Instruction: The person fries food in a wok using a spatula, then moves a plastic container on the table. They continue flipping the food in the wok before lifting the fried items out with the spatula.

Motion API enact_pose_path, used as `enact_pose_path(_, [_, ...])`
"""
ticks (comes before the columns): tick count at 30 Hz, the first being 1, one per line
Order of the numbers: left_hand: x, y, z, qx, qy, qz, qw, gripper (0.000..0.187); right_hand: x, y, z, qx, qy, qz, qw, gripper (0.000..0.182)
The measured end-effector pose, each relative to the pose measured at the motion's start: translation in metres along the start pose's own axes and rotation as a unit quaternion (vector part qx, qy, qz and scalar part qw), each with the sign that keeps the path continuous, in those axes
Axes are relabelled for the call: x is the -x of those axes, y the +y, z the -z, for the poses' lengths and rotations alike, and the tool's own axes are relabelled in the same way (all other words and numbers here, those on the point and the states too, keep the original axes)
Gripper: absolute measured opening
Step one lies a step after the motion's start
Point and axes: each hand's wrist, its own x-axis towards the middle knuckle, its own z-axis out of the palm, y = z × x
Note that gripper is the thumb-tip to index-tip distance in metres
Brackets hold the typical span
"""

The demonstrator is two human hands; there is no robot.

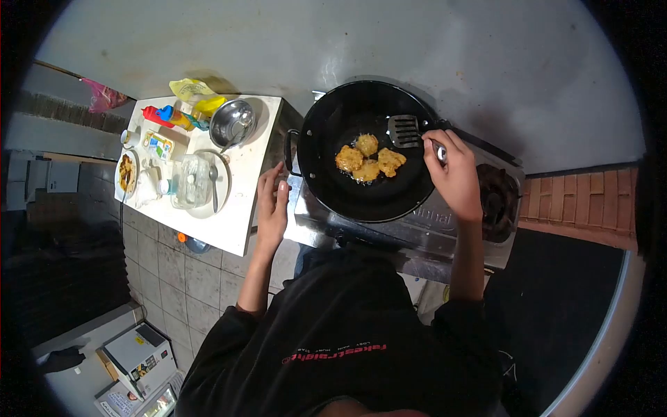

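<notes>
4 fritters (366,170) in pan (333,184); RH (453,167) w/ spatula (404,131)

- Black shirt (333,306): "fakestraight" in pink-red caps-free lettering, upside down in the head view; smaller pale line next to it, too small to read for sure
- Stove (434,240) front: "nnai" legible, start of the word unclear
- Printed pack (160,145) on the table (240,208): print too small
- White appliance (139,354): panel markings unreadable

spatula handle (441,152) partly behind fingers (454,144), shirt (333,313) cut off
</notes>
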Motion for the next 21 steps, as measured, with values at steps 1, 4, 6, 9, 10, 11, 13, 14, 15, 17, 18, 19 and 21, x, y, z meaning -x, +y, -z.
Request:
enact_pose_path(1, [0.000, -0.002, 0.001, -0.009, 0.013, -0.003, 1.000, 0.042, -0.002, 0.002, -0.003, -0.003, -0.001, 0.001, 1.000, 0.012])
enact_pose_path(4, [-0.001, -0.005, 0.005, -0.044, 0.007, -0.008, 0.999, 0.043, -0.007, 0.010, -0.013, -0.007, 0.006, 0.008, 1.000, 0.011])
enact_pose_path(6, [-0.002, -0.002, 0.006, -0.041, -0.006, 0.000, 0.999, 0.044, -0.012, 0.015, -0.022, -0.028, 0.028, 0.026, 0.999, 0.010])
enact_pose_path(9, [-0.001, -0.007, 0.003, -0.022, -0.018, -0.016, 0.999, 0.045, -0.022, 0.021, -0.032, -0.071, 0.019, 0.026, 0.997, 0.010])
enact_pose_path(10, [0.000, -0.004, 0.001, -0.020, -0.018, -0.019, 0.999, 0.045, -0.024, 0.026, -0.037, -0.069, 0.021, 0.028, 0.997, 0.010])
enact_pose_path(11, [0.002, 0.001, -0.001, -0.005, -0.016, -0.010, 1.000, 0.045, -0.026, 0.033, -0.045, -0.090, 0.027, 0.013, 0.995, 0.012])
enact_pose_path(13, [0.000, 0.002, -0.002, 0.014, -0.013, -0.001, 1.000, 0.044, -0.028, 0.039, -0.052, -0.109, 0.031, 0.001, 0.994, 0.014])
enact_pose_path(14, [-0.001, -0.001, -0.002, 0.010, -0.016, -0.005, 1.000, 0.043, -0.028, 0.040, -0.054, -0.126, 0.040, -0.027, 0.991, 0.016])
enact_pose_path(15, [0.000, -0.003, 0.000, 0.005, -0.017, -0.007, 1.000, 0.043, -0.029, 0.040, -0.056, -0.143, 0.048, -0.054, 0.987, 0.019])
enact_pose_path(17, [-0.001, -0.004, 0.003, 0.005, -0.020, -0.005, 1.000, 0.043, -0.029, 0.038, -0.056, -0.136, 0.048, -0.061, 0.988, 0.021])
enact_pose_path(18, [0.000, -0.003, 0.005, 0.003, -0.030, -0.006, 1.000, 0.042, -0.029, 0.037, -0.055, -0.129, 0.054, -0.071, 0.988, 0.023])
enact_pose_path(19, [0.000, -0.002, 0.005, 0.003, -0.029, -0.006, 1.000, 0.042, -0.030, 0.036, -0.055, -0.129, 0.054, -0.071, 0.988, 0.023])
enact_pose_path(21, [0.000, 0.000, 0.004, 0.045, -0.026, -0.004, 0.999, 0.041, -0.033, 0.033, -0.052, -0.149, 0.067, -0.093, 0.982, 0.028])
